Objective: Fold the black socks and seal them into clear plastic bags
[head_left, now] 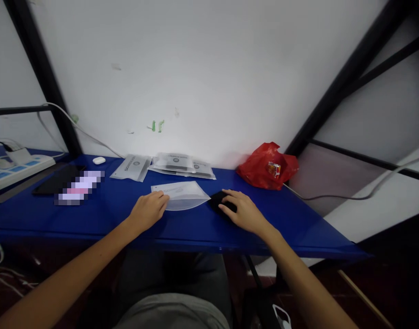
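Note:
My left hand [149,210] rests on the blue table [103,214], its curled fingers pressing on the left edge of a clear plastic pouch [184,194] that lies flat in front of me. My right hand [243,211] lies on a small black object [218,199] just right of the pouch, fingers bent over it. Both forearms reach in from the bottom of the view.
Several more packaged pouches [177,164] lie against the white wall. A red plastic bag [267,167] sits at the right. At the left are a white earbud case [99,160], a dark phone [55,180], and a power strip [19,164]. Black frame bars rise on both sides.

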`<control>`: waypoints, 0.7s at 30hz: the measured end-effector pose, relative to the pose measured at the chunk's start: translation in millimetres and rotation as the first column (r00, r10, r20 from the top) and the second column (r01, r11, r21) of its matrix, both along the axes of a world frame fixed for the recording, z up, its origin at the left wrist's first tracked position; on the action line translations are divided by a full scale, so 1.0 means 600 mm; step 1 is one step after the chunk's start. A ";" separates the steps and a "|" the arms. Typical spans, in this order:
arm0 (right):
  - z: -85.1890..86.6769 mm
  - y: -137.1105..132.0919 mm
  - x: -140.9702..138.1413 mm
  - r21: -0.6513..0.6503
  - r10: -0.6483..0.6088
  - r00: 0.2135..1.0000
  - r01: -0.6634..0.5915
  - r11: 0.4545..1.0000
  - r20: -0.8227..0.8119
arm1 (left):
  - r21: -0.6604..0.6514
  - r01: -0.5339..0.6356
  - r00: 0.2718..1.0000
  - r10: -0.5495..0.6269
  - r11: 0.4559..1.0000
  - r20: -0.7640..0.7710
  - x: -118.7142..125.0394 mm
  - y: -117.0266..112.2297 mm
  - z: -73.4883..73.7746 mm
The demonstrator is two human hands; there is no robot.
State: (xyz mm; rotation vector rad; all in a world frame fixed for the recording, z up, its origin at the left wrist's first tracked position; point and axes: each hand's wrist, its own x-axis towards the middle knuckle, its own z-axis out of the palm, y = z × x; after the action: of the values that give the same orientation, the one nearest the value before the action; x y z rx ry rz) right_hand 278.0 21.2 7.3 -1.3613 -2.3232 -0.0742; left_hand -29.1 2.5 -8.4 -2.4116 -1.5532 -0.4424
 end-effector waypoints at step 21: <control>-0.006 -0.012 0.017 -0.258 -0.021 0.973 0.082 0.963 0.229 | -0.014 -0.020 1.000 0.020 1.000 0.000 0.011 -0.003 0.000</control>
State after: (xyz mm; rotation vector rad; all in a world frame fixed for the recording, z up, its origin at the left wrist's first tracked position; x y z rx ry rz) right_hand 288.4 14.0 3.9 -1.6188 -2.5577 0.0757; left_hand -22.5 0.4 -8.5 -2.4037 -1.5839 -0.4289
